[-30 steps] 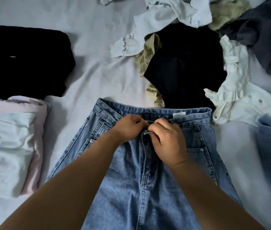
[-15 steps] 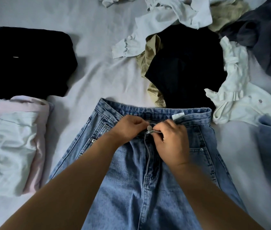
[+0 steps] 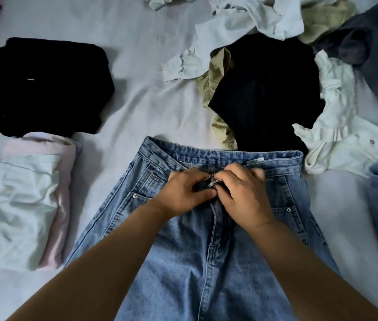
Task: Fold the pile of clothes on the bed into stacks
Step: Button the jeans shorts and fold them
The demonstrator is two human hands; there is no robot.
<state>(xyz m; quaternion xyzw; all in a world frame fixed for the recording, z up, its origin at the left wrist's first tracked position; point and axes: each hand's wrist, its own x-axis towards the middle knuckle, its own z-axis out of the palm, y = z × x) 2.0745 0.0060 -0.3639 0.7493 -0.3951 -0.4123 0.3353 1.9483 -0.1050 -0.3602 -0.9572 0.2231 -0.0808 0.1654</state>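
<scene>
Jeans (image 3: 206, 262): spread flat at the bed's near edge, waistband away from the person.
Left hand (image 3: 183, 193): fingers curled, pinching the fly's left flap.
Right hand (image 3: 246, 195): pinching the right flap at the waistband, touching the left hand.
Bed (image 3: 141, 89): folded stacks along the left edge; unfolded pile at the far right corner.

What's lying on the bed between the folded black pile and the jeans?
Nothing but bare, wrinkled sheet separates the folded black pile from the jeans, as the head view shows.
</scene>
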